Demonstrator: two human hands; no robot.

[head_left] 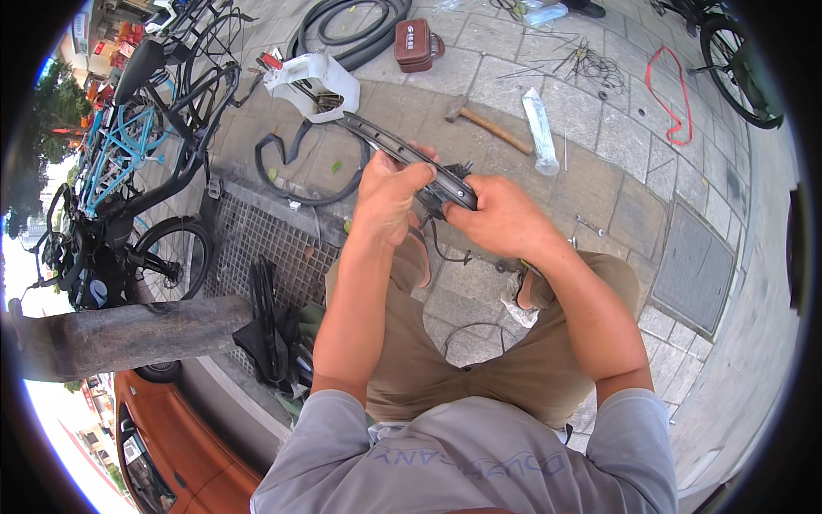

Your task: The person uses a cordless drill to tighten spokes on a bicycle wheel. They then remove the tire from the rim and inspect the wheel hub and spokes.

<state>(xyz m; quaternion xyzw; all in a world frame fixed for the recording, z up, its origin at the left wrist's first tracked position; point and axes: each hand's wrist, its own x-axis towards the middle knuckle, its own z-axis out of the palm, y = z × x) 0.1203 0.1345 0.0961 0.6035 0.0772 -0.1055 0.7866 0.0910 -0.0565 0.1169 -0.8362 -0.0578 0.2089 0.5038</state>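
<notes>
A long, narrow, slightly curved black part (449, 184) with holes along it runs from my hands up toward a white container. I cannot make out its exact kind. My left hand (390, 190) is closed around its middle, thumb on top. Its near end is gripped by my right hand (501, 214), fingers partly hidden beneath. Dark bristly or stringy bits show beside the part, and a thin black cable (449, 253) hangs below. The white cut-open plastic container (342, 81), with tools inside, stands just beyond the part's far end.
A hammer (488, 128), a clear plastic-wrapped packet (540, 133), black rubber loop (261, 163), coiled tyres (390, 56), brown case (414, 47), thin wires (591, 64) and red strap (672, 94) lie on the paving. Parked bicycles (128, 141) and a post (128, 334) stand left.
</notes>
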